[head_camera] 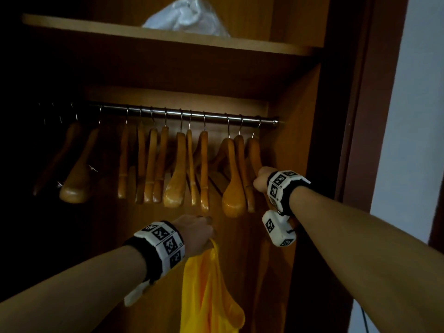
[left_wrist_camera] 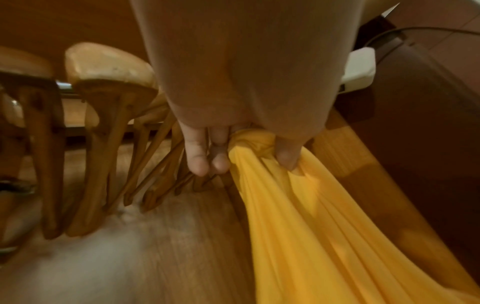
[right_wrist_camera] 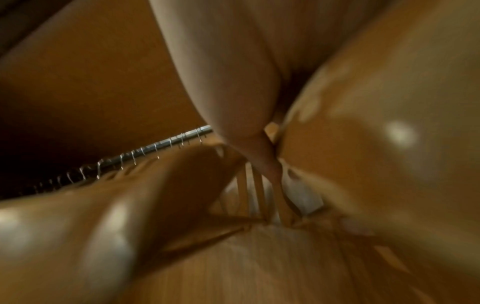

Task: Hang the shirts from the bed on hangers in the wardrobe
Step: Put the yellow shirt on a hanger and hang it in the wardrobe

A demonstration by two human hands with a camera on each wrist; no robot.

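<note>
The person stands at the open wardrobe [head_camera: 300,121] with both arms stretched into it; the left hand [head_camera: 195,233] is low and near the middle, its fingers [left_wrist_camera: 197,152] curled tight round a bunched fold of the yellow shirt [head_camera: 209,292], which hangs straight down from that fist and out of the bottom of the head view; the left wrist view shows the cloth [left_wrist_camera: 311,216] pinched between fingers and thumb, draping away in long folds.

The right hand [head_camera: 262,180] is higher and further right, up against the lower end of the rightmost hanger [head_camera: 254,152]; whether its grip has closed on the wood I cannot tell, since the head view shows only the back of the hand and wrist, and the right wrist view is a blur of skin and glossy wood.

A row of wooden hangers, all bare, hangs from the steel rail [head_camera: 192,114], the hooks [right_wrist_camera: 155,152] strung along it; a pale plastic bag [head_camera: 187,18] sits on the shelf above.

What matters next, I'd say, is that the wanted hanger lies up and to the right of the shirt, its long arm sloping down toward the right hand, its hook over the rail's right end; the right hand is plainly the nearer one, so it looks placed to lift the hook off while the left brings the shirt's neck up to meet it.
</note>
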